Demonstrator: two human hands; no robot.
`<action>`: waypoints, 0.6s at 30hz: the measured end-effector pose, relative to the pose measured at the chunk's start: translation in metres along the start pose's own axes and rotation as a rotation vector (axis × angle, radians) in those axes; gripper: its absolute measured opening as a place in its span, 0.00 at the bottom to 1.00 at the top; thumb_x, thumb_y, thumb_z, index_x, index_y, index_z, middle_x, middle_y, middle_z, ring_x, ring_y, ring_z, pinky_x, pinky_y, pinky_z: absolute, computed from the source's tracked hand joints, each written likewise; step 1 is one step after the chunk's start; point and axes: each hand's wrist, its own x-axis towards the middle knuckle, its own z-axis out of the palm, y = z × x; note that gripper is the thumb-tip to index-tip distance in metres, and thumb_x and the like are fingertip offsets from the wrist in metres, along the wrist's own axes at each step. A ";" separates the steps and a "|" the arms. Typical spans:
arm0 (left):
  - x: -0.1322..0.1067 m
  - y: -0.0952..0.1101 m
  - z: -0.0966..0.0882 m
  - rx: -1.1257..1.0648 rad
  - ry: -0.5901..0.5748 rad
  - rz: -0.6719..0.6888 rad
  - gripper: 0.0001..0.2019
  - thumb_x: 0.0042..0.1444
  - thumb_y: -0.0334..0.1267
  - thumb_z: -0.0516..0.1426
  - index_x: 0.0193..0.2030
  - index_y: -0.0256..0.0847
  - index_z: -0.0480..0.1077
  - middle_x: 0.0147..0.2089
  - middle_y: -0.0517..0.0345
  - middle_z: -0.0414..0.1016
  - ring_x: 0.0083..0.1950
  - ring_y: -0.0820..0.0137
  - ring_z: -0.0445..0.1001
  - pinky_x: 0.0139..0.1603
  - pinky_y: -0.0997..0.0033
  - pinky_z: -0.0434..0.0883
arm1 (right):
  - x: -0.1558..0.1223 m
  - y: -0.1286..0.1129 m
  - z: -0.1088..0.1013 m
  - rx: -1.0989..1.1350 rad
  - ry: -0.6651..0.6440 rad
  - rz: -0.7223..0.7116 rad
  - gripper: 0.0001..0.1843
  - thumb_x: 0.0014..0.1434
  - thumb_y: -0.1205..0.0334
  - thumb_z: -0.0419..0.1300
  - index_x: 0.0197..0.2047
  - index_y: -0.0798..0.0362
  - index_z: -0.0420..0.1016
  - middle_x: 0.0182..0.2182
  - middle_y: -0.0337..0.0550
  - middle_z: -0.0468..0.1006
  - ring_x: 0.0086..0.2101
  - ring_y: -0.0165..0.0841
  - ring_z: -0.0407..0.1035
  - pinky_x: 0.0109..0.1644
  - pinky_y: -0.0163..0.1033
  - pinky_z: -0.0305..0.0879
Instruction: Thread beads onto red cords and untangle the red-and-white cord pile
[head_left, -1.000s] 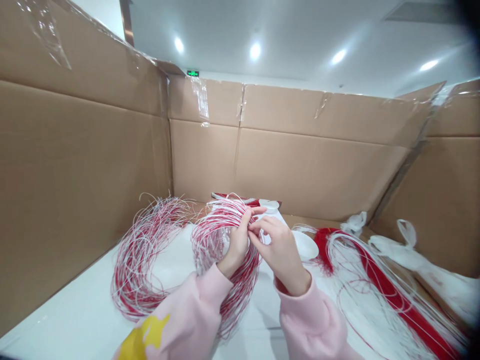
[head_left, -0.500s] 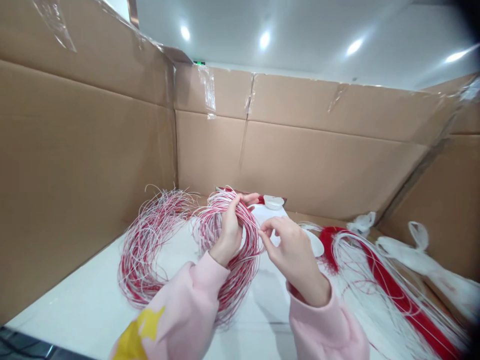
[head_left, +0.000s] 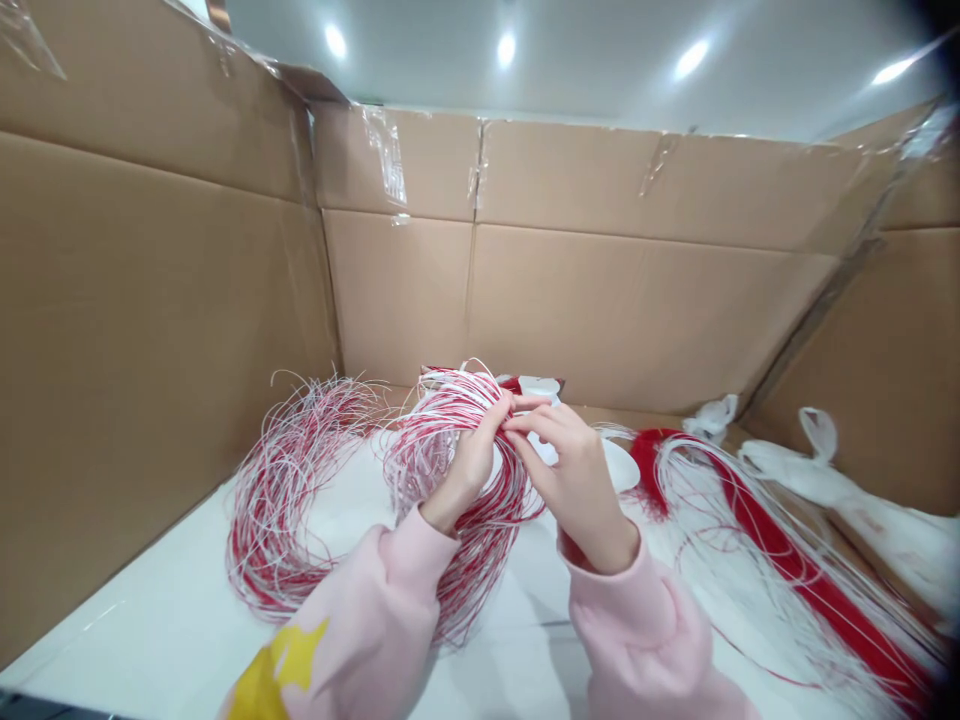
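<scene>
A thick bundle of red and white cords [head_left: 480, 545] curves through the middle of the view. My left hand [head_left: 476, 450] is closed around the top of this bundle, the thumb on the near side. My right hand [head_left: 562, 460] meets it there, thumb and forefinger pinched together at the bundle's right side; any single strand between the fingertips is too fine to make out. Left of my hands lies a second loop of red and white cords [head_left: 262, 540] on the white tabletop [head_left: 157, 600].
On the right lie a red bundle of threads [head_left: 795, 560] and loose white cords [head_left: 705, 520]. Behind them are white plastic bags [head_left: 847, 490]. A white disc [head_left: 619, 465] sits beyond my right hand. Cardboard walls [head_left: 600, 310] enclose the table's back and sides.
My right hand has moved left and up, so its fingertips now meet my left hand at the bundle. The camera view has shifted slightly.
</scene>
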 end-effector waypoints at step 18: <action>0.000 -0.003 0.000 0.021 0.101 -0.007 0.16 0.56 0.44 0.47 0.37 0.37 0.73 0.42 0.57 0.74 0.49 0.68 0.68 0.57 0.68 0.60 | 0.000 -0.002 -0.003 -0.120 -0.078 0.080 0.04 0.51 0.70 0.55 0.26 0.54 0.67 0.27 0.39 0.72 0.33 0.33 0.63 0.36 0.36 0.56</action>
